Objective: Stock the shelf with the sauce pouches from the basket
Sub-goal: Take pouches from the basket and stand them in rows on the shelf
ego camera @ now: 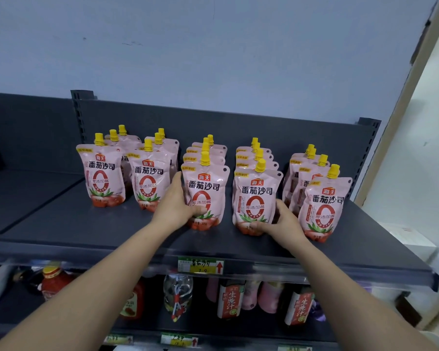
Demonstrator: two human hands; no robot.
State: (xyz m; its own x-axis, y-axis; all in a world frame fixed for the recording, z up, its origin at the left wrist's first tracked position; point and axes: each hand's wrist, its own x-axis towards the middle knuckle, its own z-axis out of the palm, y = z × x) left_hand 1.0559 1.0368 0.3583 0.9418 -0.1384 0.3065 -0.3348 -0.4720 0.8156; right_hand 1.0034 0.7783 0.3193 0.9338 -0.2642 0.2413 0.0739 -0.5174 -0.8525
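both hands on front pouches

shelf (pixel 92 224) holds five rows of pink pouches w/ yellow caps, all upright. left hand (pixel 175 206) wraps the lower left side of the 3rd row's front pouch (pixel 208 191), thumb across its front, fingers behind. right hand (pixel 281 221) cups the base of the 4th row's front pouch (pixel 256 196), thumb under the front, fingers round the right edge. bottles (pixel 231 300) stand on the shelf below. basket not in view.

We have one head view, looking forward and slightly down at close range onto the shelf (pixel 86 224), its front edge nearest.
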